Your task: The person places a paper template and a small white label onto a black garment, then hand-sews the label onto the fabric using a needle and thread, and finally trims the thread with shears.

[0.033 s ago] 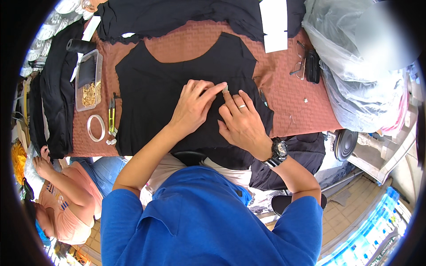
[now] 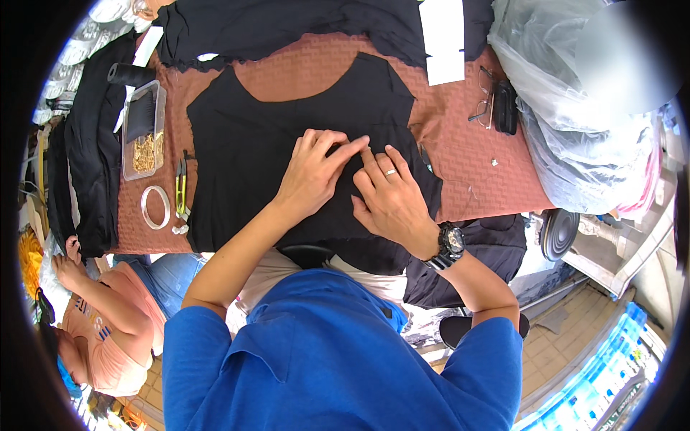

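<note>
A black sleeveless garment piece (image 2: 251,158) with a scooped neckline lies spread before me. My left hand (image 2: 314,169) rests on it, fingers bent and apart, its index finger stretched to the right. That fingertip meets the index fingertip of my right hand (image 2: 388,188), which lies palm down with spread fingers, a ring and a wristwatch (image 2: 451,244). A tiny pale bit shows where the fingertips meet; its kind is too small to tell. Left of the garment lie yellow-handled thread snips (image 2: 181,183) and a white tape roll (image 2: 155,207).
A clear plastic box (image 2: 160,108) holds gold-coloured pieces beside a black thread cone (image 2: 131,74). Eyeglasses (image 2: 481,108), a black case (image 2: 506,108) and plastic sheeting (image 2: 568,144) lie right. White paper (image 2: 443,43) and black cloth (image 2: 287,21) lie at the back. Another person (image 2: 118,316) sits left.
My fingertips have shifted slightly, and the small pale bit between them shows less than before. Both hands otherwise stay at the same place on the black garment piece.
</note>
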### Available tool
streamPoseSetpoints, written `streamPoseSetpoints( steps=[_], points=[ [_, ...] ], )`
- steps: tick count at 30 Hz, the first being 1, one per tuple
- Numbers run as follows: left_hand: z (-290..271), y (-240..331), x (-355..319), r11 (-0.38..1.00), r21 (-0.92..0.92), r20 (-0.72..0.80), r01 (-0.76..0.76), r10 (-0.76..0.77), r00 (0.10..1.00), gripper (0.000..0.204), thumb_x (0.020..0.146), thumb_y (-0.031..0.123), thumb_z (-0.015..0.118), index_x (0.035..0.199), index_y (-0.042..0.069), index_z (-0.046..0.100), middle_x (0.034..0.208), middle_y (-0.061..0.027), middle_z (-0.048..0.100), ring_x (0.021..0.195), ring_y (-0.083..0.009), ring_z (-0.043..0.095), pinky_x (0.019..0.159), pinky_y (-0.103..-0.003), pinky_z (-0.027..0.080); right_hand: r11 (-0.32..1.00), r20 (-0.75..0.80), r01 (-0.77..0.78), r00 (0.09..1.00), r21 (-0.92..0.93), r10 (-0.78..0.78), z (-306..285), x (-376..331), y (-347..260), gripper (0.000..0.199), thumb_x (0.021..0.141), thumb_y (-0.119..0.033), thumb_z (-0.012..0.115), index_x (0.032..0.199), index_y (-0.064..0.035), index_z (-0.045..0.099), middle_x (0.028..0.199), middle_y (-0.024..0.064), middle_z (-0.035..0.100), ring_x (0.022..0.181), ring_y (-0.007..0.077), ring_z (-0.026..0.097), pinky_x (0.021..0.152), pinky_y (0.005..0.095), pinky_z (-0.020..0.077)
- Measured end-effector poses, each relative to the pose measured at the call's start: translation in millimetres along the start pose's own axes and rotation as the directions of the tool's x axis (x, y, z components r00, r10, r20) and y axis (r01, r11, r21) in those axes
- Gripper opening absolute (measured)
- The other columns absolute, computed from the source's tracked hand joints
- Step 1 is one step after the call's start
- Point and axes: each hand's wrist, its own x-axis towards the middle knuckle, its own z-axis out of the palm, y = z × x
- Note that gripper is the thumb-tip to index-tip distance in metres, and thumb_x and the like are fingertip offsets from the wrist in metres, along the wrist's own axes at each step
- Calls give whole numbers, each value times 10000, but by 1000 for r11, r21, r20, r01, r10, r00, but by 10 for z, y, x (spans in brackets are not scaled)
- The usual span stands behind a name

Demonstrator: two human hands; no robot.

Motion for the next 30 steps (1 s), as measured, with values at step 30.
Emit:
streamPoseSetpoints(
  steps=[30],
  points=[
    [77, 95, -228, 992, 114, -104, -54, 66, 992, 220, 901, 178, 698, 1117, 166, 738, 1099, -33, 556, 1038, -238, 524, 858, -400, 413, 900, -32, -109, 990, 421, 135, 105, 523, 654, 155, 739, 14, 790, 805, 21, 650, 812, 170, 678, 772, 321, 699, 686, 417, 537]
  ],
)
